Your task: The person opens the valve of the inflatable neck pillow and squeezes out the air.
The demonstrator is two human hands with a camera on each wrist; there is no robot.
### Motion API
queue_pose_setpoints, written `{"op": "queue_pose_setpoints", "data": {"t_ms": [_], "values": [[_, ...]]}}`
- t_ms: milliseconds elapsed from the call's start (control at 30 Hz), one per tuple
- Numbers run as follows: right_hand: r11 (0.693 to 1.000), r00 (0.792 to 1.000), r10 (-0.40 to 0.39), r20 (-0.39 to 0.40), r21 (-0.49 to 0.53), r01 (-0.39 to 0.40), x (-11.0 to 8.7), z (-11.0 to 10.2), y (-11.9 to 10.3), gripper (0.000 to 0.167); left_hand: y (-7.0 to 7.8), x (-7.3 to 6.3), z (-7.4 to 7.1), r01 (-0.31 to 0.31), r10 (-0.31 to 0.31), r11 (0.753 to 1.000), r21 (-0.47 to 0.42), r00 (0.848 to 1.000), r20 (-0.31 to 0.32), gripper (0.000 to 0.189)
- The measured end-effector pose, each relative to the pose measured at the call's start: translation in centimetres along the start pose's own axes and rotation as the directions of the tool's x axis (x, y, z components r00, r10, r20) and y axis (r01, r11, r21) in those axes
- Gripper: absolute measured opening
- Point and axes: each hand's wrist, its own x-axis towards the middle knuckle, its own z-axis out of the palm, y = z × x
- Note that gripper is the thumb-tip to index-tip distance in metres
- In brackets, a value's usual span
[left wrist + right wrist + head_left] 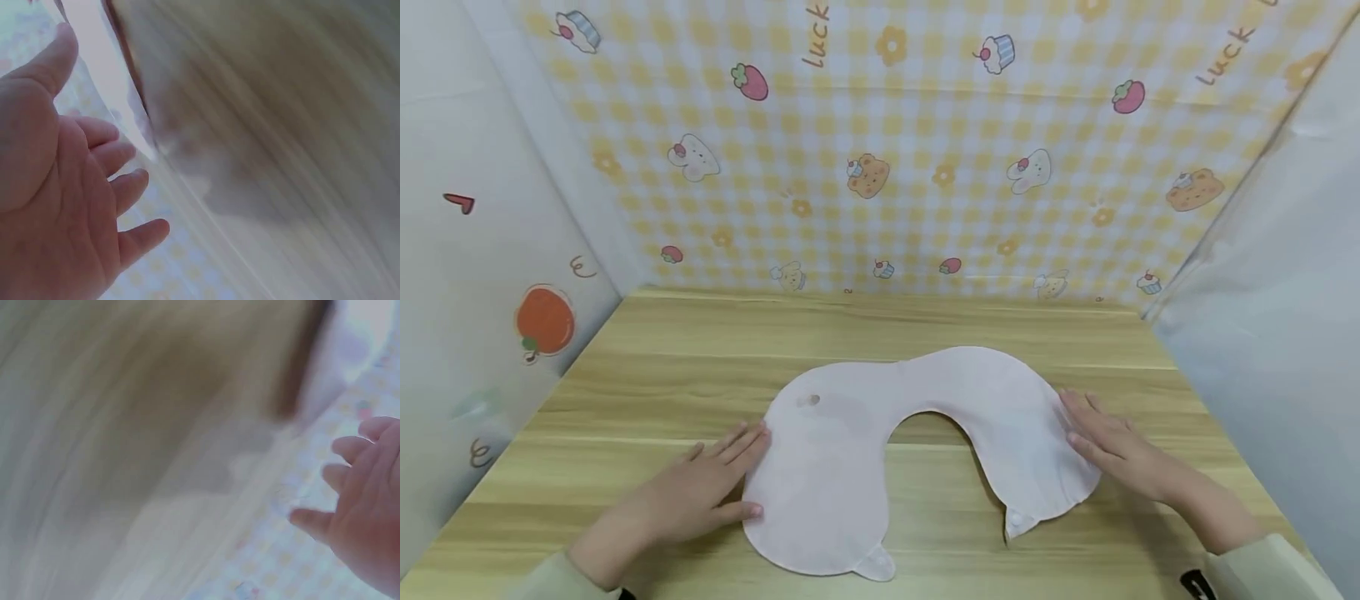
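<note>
A pale pink U-shaped neck pillow (820,483) lies flat on the table, its opening facing the person. A small round spot that looks like a valve (809,401) shows on its upper left part, and each end carries a small tab. My left hand (700,487) touches the pillow's left edge with fingers extended. At the right edge, my right hand (1123,454) rests its fingertips on the fabric. In the left wrist view, the palm and spread fingers of the left hand (69,187) appear beside the pillow's edge (115,69); the right wrist view is blurred.
The wood-grain table (715,325) runs back to a yellow checked backdrop (910,125) with cartoon prints. White side walls stand left and right, the left one (467,275) bearing a few printed figures.
</note>
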Motion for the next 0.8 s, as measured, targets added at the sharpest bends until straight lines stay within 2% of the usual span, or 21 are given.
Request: {"op": "queue_pose_setpoints", "data": {"t_ms": [67, 133, 200, 267, 367, 467, 533, 800], "values": [[0.996, 0.997, -0.079, -0.022, 0.042, 0.08, 0.4, 0.2, -1.0, 0.066, 0.7, 0.1, 0.4, -0.025, 0.025, 1.0, -0.014, 1.0, -0.008, 0.093], [0.985, 0.985, -0.168, -0.048, 0.018, 0.169, 0.8, 0.5, -1.9, 0.066, 1.5, 0.2, 0.7, -0.038, 0.037, 0.999, -0.024, 0.999, -0.007, 0.095], [0.965, 0.963, -0.257, -0.076, -0.063, 0.253, 1.1, 0.8, -2.6, 0.066, 2.1, 0.4, 0.9, -0.045, 0.045, 0.999, -0.027, 0.999, -0.007, 0.095], [0.933, 0.934, -0.346, -0.09, -0.142, 0.332, 1.4, 1.2, -3.0, 0.064, 2.5, 0.5, 1.1, -0.05, 0.05, 0.998, -0.025, 0.999, -0.006, 0.094], [0.889, 0.898, -0.43, -0.092, -0.218, 0.403, 1.6, 1.6, -2.9, 0.06, 2.8, 0.7, 1.3, -0.039, 0.039, 0.999, -0.03, 0.999, 0.006, 0.094], [0.861, 0.877, -0.473, -0.091, -0.261, 0.437, 1.7, 1.9, -2.5, 0.058, 2.8, 0.8, 1.4, -0.028, 0.028, 0.999, -0.021, 0.999, 0.017, 0.096], [0.853, 0.871, -0.481, -0.098, -0.281, 0.439, 1.7, 2.1, -2.3, 0.057, 2.6, 0.9, 1.3, -0.032, 0.032, 0.999, -0.004, 0.999, 0.015, 0.097], [0.858, 0.882, -0.458, -0.11, -0.316, 0.406, 2.0, 2.8, -2.3, 0.06, 1.9, 1.7, 0.4, -0.049, 0.049, 0.999, 0.012, 0.998, 0.043, 0.099]]}}
